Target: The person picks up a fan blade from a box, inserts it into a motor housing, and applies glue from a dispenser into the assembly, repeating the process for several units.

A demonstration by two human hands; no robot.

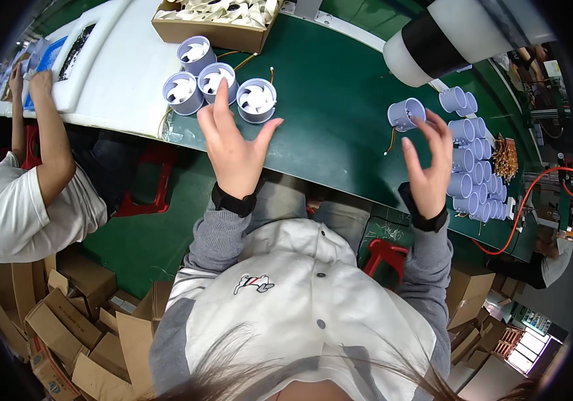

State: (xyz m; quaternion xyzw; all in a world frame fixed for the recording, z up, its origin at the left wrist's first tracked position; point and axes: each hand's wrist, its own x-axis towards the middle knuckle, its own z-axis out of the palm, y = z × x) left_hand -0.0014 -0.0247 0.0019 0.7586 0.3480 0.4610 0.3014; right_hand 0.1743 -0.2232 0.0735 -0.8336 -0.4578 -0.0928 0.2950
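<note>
Clock read from the middle of the view. Left hand noted at 10 to 11 o'clock, fingers spread, thumb held wide, nothing gripped; index fingertip seen over the nearest of four lilac cups with white fan wheels, grouped at 11 o'clock on the green table. Contact cannot be told. Right hand noted between 2 and 3, fingers loosely curved, thumb apart, no closed grip seen. A lone lilac cup, short wire trailing, is found at 2, right by the fingertips; touch cannot be told. More lilac cups are massed just beyond, between 2 and 3.
</note>
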